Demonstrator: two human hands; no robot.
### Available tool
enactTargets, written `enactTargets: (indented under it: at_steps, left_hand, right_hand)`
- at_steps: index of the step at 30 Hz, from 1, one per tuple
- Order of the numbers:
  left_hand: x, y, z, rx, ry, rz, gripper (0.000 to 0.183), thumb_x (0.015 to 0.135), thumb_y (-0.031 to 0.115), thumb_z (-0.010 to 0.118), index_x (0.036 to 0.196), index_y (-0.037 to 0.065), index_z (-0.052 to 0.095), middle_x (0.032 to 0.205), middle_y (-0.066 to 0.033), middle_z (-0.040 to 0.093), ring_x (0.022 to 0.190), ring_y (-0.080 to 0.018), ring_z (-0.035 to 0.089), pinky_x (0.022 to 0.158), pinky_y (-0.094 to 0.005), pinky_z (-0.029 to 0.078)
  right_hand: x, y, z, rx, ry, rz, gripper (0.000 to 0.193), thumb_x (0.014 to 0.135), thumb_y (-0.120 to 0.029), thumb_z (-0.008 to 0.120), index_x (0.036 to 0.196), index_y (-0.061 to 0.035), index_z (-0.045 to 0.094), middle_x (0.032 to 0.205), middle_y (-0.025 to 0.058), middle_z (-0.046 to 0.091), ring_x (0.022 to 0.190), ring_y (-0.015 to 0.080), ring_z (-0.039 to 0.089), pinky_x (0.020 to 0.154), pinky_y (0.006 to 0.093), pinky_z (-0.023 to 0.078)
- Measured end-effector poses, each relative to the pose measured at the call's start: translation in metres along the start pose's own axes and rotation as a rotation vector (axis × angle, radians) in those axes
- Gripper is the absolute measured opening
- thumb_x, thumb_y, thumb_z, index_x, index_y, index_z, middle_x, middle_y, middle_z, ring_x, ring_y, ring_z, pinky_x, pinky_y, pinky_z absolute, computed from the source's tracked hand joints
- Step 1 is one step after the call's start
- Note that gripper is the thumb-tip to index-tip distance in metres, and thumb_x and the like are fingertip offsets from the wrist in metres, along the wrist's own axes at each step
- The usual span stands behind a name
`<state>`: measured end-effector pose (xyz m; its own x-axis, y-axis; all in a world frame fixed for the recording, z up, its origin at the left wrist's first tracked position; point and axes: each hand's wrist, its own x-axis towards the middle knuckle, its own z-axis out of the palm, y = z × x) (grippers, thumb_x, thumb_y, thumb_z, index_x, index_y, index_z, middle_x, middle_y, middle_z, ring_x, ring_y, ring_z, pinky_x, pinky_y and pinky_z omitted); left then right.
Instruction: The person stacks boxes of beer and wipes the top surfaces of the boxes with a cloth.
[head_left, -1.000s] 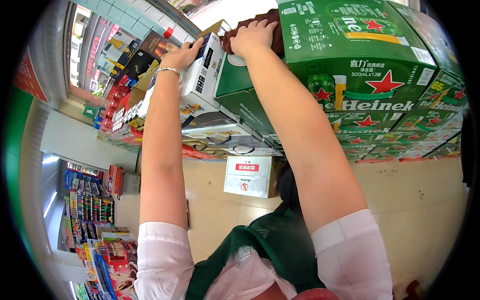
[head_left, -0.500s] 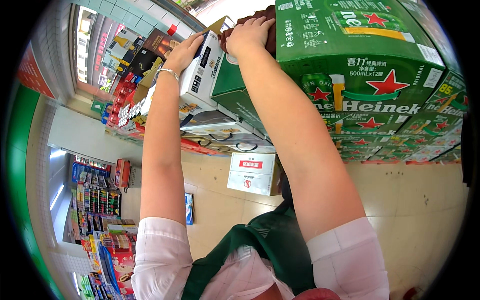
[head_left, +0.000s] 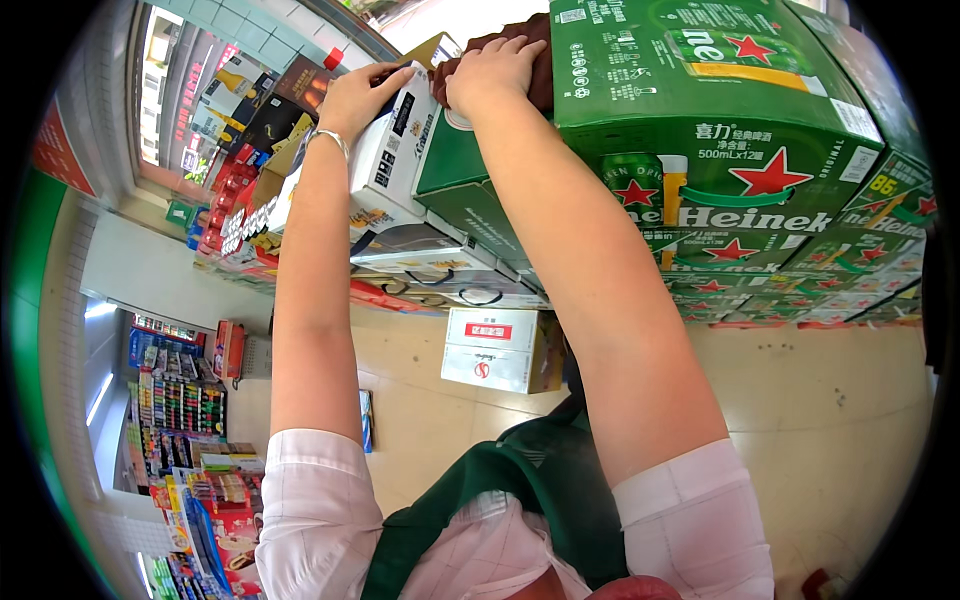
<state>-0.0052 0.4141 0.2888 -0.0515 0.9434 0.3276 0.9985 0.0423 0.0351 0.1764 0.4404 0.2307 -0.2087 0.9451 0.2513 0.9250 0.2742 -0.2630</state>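
My left hand [head_left: 355, 100], with a bracelet at the wrist, lies against the upper edge of a white carton [head_left: 398, 140]. Its thumb and fingers are apart and stretched over that edge. To its right, my right hand [head_left: 492, 75] presses on a bunched dark brown cloth [head_left: 538, 78], fingers bent into it. The cloth lies above a green box [head_left: 452, 165] and against the left side of a large green beer carton [head_left: 720, 150]. Part of the cloth is hidden under my right hand.
More green beer cartons [head_left: 735, 252] are stacked below and to the right. Red cans [head_left: 228, 200] and dark boxes [head_left: 275, 125] stand left of my left hand. A white and silver carton [head_left: 490, 350] stands on the tiled floor [head_left: 790, 430]. Filled shelves [head_left: 185, 410] line the far left.
My left hand has drawn its fingers in slightly at the white carton's edge. My right hand stays on the brown cloth, shifted very little. The whole view has moved slightly.
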Motion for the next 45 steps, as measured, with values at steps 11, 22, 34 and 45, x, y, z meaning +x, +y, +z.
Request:
enactTargets:
  at_steps: [11,22,34,45]
  left_hand:
    - [0.001,0.013,-0.001,0.090,0.059,0.113,0.043,0.095,0.040,0.043,0.111,0.005,0.062,0.109,-0.0159,0.065,0.102,-0.0326,0.061,0.087,-0.0377,0.046]
    - [0.009,-0.001,0.022,0.087,0.112,0.118,0.036,0.095,0.029,0.041,0.114,0.005,0.059,0.118,-0.0159,0.061,0.110,-0.0334,0.057,0.094,-0.0429,0.046]
    - [-0.088,-0.034,-0.006,-0.153,-0.050,0.175,0.052,0.098,0.046,0.033,0.142,0.019,0.042,0.149,-0.0136,0.035,0.137,-0.0304,0.034,0.113,-0.0393,0.024]
    - [-0.163,-0.044,0.053,-0.161,1.068,0.169,0.024,0.092,0.028,0.052,0.106,0.012,0.062,0.105,-0.0054,0.062,0.102,-0.0265,0.053,0.099,-0.0429,0.032]
  right_hand:
    - [0.006,0.009,0.005,0.004,0.048,-0.048,0.054,0.093,-0.045,0.040,0.132,-0.0086,0.053,0.140,0.0185,0.044,0.131,0.0396,0.036,0.107,0.0614,0.020]
    - [0.002,0.014,0.000,0.022,0.003,-0.117,0.063,0.085,-0.058,0.047,0.135,-0.0192,0.052,0.144,0.0118,0.043,0.133,0.0343,0.036,0.108,0.0614,0.021]
    - [0.014,0.028,0.007,-0.011,-0.112,-0.134,0.071,0.082,-0.068,0.046,0.144,-0.0346,0.038,0.154,0.0066,0.028,0.141,0.0369,0.022,0.111,0.0634,0.011]
    - [-0.096,0.020,-0.040,0.153,0.264,-0.317,0.042,0.089,-0.048,0.053,0.102,-0.0102,0.068,0.089,0.0216,0.066,0.087,0.0375,0.063,0.074,0.0438,0.050]
